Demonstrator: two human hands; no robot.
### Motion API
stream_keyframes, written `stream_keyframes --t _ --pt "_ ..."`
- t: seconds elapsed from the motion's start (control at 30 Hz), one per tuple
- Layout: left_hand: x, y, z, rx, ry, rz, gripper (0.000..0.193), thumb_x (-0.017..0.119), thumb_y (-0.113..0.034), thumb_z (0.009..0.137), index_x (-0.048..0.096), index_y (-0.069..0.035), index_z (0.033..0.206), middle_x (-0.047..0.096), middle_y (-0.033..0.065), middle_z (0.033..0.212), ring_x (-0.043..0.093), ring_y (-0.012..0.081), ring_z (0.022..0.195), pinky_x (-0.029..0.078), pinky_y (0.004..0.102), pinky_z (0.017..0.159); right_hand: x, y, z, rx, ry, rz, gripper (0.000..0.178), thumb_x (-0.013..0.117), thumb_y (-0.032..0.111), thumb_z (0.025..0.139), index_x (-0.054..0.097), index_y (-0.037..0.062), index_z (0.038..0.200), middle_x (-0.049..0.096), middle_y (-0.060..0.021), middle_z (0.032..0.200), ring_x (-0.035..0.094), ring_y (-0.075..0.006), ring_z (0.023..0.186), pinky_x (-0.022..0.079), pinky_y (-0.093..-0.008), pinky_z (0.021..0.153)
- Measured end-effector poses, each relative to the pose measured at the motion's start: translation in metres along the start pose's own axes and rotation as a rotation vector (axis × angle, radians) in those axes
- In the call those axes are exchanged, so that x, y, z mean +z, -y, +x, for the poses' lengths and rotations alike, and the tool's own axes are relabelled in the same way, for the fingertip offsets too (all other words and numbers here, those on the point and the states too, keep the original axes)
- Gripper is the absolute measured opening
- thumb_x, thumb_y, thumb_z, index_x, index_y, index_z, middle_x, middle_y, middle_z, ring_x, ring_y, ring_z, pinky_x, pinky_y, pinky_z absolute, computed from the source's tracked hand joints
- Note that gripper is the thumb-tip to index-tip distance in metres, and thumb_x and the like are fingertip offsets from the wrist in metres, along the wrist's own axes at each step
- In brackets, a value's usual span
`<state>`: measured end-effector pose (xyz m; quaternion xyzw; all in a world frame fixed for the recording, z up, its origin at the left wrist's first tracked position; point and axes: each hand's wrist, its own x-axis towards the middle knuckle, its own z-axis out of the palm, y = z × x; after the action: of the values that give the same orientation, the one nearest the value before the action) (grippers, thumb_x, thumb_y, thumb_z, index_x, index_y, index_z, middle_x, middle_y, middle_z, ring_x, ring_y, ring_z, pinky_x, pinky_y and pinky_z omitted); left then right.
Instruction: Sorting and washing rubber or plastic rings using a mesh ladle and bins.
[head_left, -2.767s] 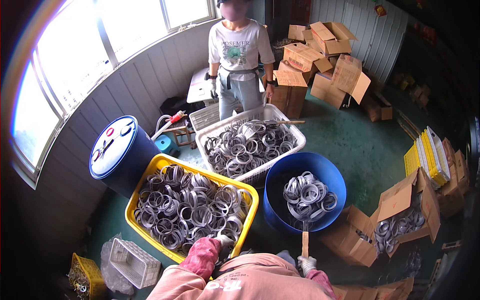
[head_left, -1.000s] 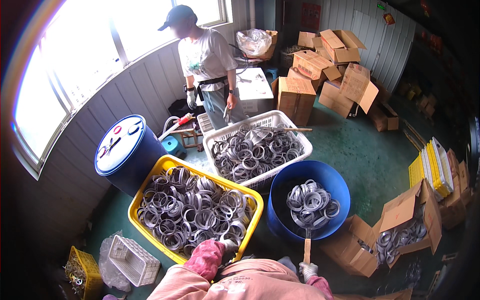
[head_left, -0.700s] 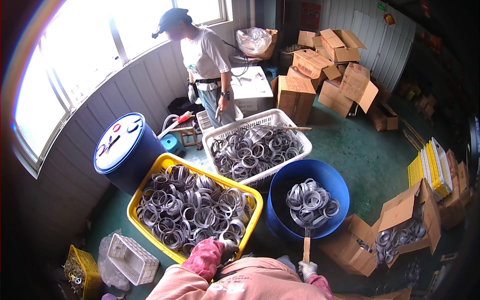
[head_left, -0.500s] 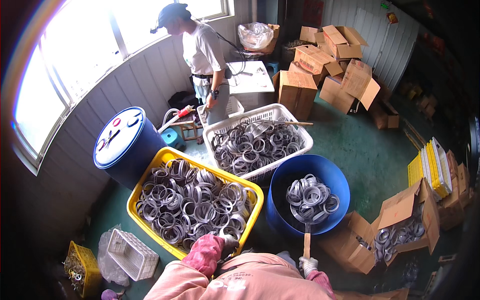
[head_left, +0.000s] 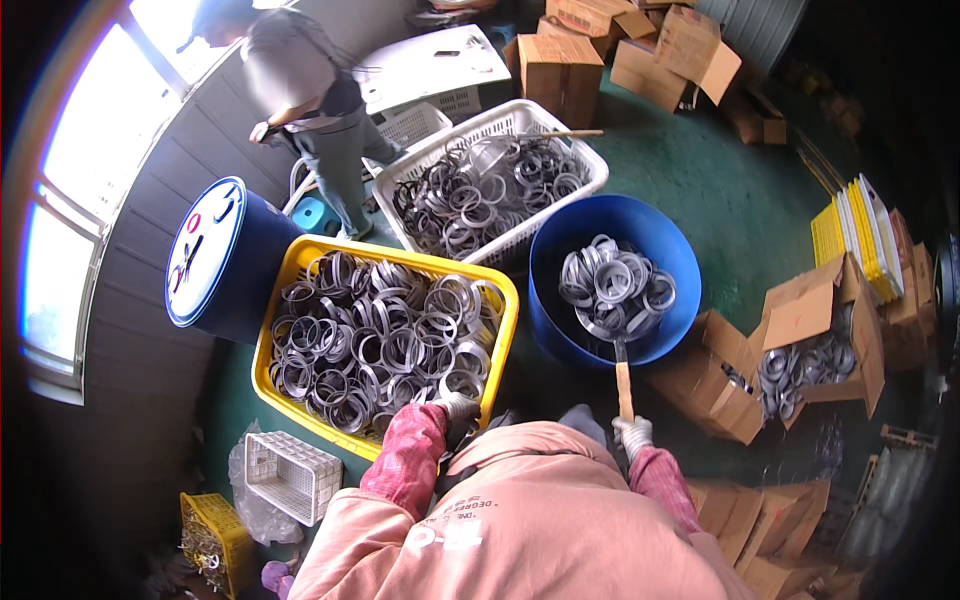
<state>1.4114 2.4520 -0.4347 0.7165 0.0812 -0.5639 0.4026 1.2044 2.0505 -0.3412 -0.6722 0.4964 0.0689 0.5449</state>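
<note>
My gloved right hand (head_left: 633, 436) is closed round the wooden handle of a metal scoop (head_left: 623, 385). Its head reaches into a blue drum (head_left: 682, 250), under a heap of grey metal rings (head_left: 613, 283). My left hand (head_left: 458, 408), also gloved, is at the near right corner of a yellow bin (head_left: 380, 262). That bin is full of similar loose rings (head_left: 370, 340). The left fingers are partly hidden at the rim, so whether they grip it cannot be told.
Beyond stands a white basket (head_left: 590, 165) of rings with a stick across it. A closed blue barrel (head_left: 205, 250) is at left, a small white crate (head_left: 295, 475) nearer. Cardboard boxes (head_left: 710, 375) are on the right. Another person (head_left: 320, 110) stands by the window wall.
The view has shifted, so the bins and drum sit higher in it. The other person has moved left and leans forward. My right hand still holds the scoop in the drum.
</note>
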Motion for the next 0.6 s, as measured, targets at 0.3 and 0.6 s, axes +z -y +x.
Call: stream_keyframes --t 0.3,0.6 --pt "0.013 -0.058 -0.010 -0.002 0.018 0.181 0.024 0.066 -0.020 0.087 0.070 0.000 0.099 0.071 0.0078 0.084 0.065 0.0190 0.072 0.053 0.0330 0.063 -0.012 0.001 0.026 0.045 -0.015 0.040 0.018 0.073 0.022 0.083 0.062 0.0077 0.083 0.060 -0.0016 0.065 0.054 -0.0132 0.047 0.044 -0.0318 0.041" --pt "-0.003 -0.016 0.038 0.067 -0.060 0.308 0.026 0.076 -0.024 0.079 0.072 -0.003 0.093 0.072 0.0070 0.083 0.066 0.0197 0.071 0.054 0.0334 0.068 -0.001 0.007 0.029 0.079 0.002 0.115 0.019 0.073 0.021 0.085 0.059 0.0094 0.084 0.060 -0.0019 0.065 0.053 -0.0130 0.045 0.044 -0.0319 0.041"
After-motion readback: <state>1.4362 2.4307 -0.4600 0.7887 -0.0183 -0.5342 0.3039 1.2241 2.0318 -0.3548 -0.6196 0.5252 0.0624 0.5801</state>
